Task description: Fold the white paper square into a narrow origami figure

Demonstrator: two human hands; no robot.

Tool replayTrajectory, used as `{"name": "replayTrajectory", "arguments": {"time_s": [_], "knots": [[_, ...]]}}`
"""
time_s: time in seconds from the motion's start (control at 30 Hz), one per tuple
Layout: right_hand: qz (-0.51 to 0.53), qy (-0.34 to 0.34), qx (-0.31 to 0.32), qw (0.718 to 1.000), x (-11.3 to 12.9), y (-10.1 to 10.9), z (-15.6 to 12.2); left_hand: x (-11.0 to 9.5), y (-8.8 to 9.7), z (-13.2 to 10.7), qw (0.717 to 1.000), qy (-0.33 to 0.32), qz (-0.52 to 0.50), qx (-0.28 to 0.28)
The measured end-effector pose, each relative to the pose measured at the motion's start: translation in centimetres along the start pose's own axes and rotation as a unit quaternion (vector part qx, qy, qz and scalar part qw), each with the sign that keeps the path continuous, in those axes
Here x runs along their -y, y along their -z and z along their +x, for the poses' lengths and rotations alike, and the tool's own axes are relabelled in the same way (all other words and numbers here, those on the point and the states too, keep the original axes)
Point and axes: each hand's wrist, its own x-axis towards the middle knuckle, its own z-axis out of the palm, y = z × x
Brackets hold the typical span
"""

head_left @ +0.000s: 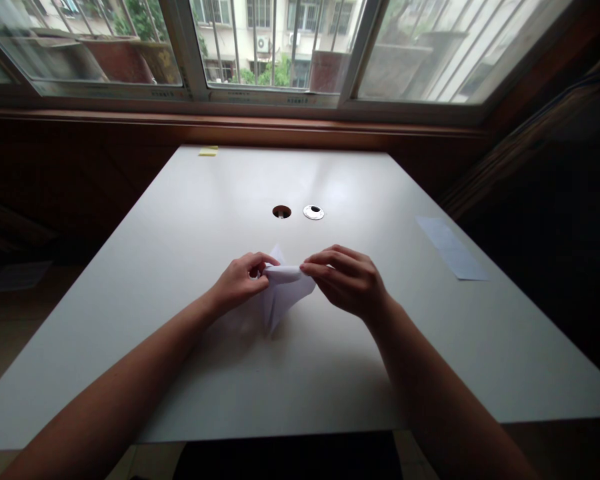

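A folded sheet of white paper [287, 293] is held just above the middle of the white table [180, 373]. It has a pointed tip at the top, a rolled or folded band across it and a point hanging down. My left hand [245, 277] pinches the band's left end between thumb and fingers. At the band's right end, my right hand [347, 277] is closed on the paper with its fingertips. The paper's finer folds are too small to make out.
Beyond the paper are a round cable hole [281, 212] and its loose cover ring [313, 212]. A paper strip [450, 247] lies near the right edge, a yellow sticky note [209, 151] at the far left corner. Behind the table runs a window sill [260, 127].
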Motion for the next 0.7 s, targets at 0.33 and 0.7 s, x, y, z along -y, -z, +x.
{"name": "replayTrajectory", "arguments": {"time_s": [0.33,0.7], "knots": [[0.046,-0.063,-0.057,0.995,-0.2,-0.65,0.01,0.6,0.09,-0.04,0.989,0.048,-0.109,0.09],[0.051,-0.067,-0.073,0.994,-0.11,-0.6,0.04,-0.25,0.23,0.03,0.989,0.03,-0.082,0.115]]}}
